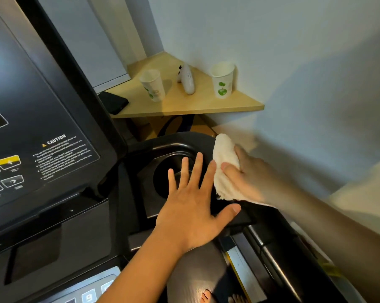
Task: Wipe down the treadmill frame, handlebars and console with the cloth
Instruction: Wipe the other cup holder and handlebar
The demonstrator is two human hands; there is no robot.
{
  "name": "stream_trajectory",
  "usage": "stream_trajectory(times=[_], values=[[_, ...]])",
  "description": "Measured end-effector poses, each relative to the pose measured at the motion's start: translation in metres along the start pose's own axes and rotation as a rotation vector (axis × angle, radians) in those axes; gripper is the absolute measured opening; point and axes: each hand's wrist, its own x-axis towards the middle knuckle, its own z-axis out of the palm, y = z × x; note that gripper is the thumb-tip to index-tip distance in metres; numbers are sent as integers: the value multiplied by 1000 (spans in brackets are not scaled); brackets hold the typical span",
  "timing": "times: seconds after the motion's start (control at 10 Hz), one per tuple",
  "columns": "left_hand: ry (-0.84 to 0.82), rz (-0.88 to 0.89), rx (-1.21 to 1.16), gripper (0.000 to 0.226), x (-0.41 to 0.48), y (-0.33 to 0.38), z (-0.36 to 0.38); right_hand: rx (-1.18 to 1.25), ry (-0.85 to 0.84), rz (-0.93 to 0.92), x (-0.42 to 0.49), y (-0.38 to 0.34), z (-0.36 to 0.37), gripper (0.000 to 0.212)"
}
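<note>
While clutching the white cloth (225,158) in the right hand (250,180), presses it to the far right rim of the treadmill's black side tray (176,147).

Keeps the thumb curled over the cloth's front and the fingers wrapped behind it, so that the bunched fabric sticks out past the fingertips. Spreads the left hand (191,206) wide, fingers straight, over the tray's round cup well (162,178), index fingertip just beside the cloth; cannot tell whether the palm touches the tray. Shows, left of the left fingers, the dark console (42,127) with its CAUTION label and yellow buttons. Shows, well beyond both sets of fingertips, a wooden corner shelf (184,108) carrying two paper cups (153,85) (223,82), with a white controller (186,80) between them.
</note>
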Motion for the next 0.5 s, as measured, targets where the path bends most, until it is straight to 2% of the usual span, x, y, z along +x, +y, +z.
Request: stream_trajectory(times=[0.1,0.2,0.3,0.4,0.5], values=[[-26,-6,3,93,0,1,-2,327,-192,83,21,-1,-16,53],[-19,-9,19,93,-1,1,-3,395,-179,47,28,11,-9,47],[-8,1,7,94,-1,2,-3,47,-90,21,7,11,-7,49],[-13,14,-16,94,1,0,-2,-303,82,-63,-9,7,2,52],[3,14,-22,93,2,-1,-1,-220,40,-28,3,-1,-1,61]])
